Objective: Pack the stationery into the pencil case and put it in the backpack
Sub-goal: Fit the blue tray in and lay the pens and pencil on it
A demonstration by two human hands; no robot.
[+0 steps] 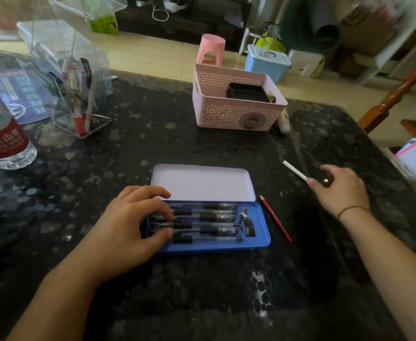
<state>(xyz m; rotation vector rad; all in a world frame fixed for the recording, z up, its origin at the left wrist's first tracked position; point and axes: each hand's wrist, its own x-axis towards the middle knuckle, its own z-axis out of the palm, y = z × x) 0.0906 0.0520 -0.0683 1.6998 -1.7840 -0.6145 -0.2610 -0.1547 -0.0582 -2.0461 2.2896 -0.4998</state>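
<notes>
Blue pencil case [261,238] lying open at the middle of the dark speckled table [177,148], pale lid [202,182] flat behind the tray, several black-gripped pens [209,221] side by side inside. Left hand [130,225] spread loosely over the tray's left end, fingertips resting on the pens, gripping nothing; red pencil [276,219] on the table just right of the case. Right hand [340,188] farther right, fingers closed around a white pen [294,170]; pink basket [236,99] beyond.
</notes>
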